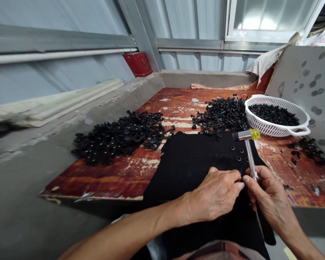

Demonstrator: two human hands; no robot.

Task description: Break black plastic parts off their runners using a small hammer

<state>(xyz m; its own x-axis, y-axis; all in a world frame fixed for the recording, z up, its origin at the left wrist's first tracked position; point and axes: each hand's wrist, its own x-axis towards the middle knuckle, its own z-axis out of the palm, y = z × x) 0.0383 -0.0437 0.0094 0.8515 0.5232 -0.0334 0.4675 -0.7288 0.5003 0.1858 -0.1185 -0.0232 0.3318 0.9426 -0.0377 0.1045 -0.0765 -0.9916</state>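
Note:
My right hand point(268, 193) is wrapped round the metal handle of a small hammer point(249, 159). The hammer's head points up, with a yellow face at one end and a dark face at the other. My left hand point(219, 193) is closed in a pinch close to the right fingertips; whatever it pinches is mostly hidden. Both hands are over a black cloth point(192, 155) that drapes off the table's front edge. Several small round black parts point(238, 158) lie on the cloth beside the hammer.
A heap of black parts point(121, 135) is on the left of the worn red-brown table point(110, 180). Another heap point(224, 113) sits at the back, beside a white plastic basket point(276, 129) of small black pieces. A spotted grey panel point(308, 79) stands at right.

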